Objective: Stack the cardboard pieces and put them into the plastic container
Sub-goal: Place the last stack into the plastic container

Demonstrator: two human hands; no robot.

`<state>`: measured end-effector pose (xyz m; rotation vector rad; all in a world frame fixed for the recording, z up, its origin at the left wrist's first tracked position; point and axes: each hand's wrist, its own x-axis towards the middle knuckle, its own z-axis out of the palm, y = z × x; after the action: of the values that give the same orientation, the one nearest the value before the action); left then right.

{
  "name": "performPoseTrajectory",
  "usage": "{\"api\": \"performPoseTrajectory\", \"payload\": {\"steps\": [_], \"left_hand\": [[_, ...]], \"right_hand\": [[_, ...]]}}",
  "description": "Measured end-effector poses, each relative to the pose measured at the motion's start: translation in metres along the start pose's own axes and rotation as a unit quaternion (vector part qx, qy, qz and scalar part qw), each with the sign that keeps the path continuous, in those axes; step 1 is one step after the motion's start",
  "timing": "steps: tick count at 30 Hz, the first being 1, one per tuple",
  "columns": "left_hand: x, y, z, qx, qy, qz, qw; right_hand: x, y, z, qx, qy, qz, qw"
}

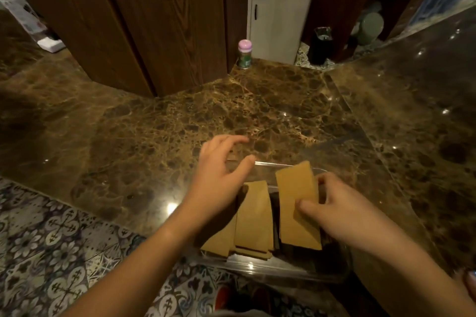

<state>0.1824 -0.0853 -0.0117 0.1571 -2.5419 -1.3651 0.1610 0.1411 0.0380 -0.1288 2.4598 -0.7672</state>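
Note:
A clear plastic container [283,269] sits at the near edge of the brown marble counter. Inside it, on the left, lies a stack of tan cardboard pieces [253,221], slightly fanned out. My right hand [332,210] grips another tan cardboard piece [298,203] by its right edge and holds it tilted over the right half of the container. My left hand [219,175] hovers over the container's far left corner with fingers spread and nothing in it.
The marble counter [180,123] stretches ahead and to the right. A small jar with a pink lid [244,54] stands at the back by a wooden cabinet [154,20]. Patterned floor tiles [51,252] lie below left.

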Motion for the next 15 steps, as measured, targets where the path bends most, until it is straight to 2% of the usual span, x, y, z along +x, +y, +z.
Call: {"api": "performPoseTrajectory", "payload": {"steps": [3, 5, 7, 9, 15], "left_hand": [[-0.006, -0.018, -0.01, 0.174, -0.036, -0.005, 0.984], [-0.009, -0.021, -0.013, 0.264, -0.084, -0.009, 0.961], [-0.01, -0.022, -0.014, 0.325, -0.142, 0.001, 0.935], [-0.011, -0.025, -0.013, 0.339, -0.187, -0.01, 0.922], [-0.013, -0.027, -0.009, 0.366, -0.189, -0.021, 0.911]], "right_hand": [[0.0, -0.001, 0.02, -0.154, 0.014, -0.016, 0.988], [0.004, -0.002, 0.03, -0.186, 0.015, -0.009, 0.982], [0.008, -0.006, 0.034, -0.185, -0.004, 0.018, 0.983], [0.014, -0.007, 0.035, -0.166, -0.035, 0.044, 0.984], [0.025, -0.003, 0.031, -0.059, -0.101, 0.085, 0.989]]}}
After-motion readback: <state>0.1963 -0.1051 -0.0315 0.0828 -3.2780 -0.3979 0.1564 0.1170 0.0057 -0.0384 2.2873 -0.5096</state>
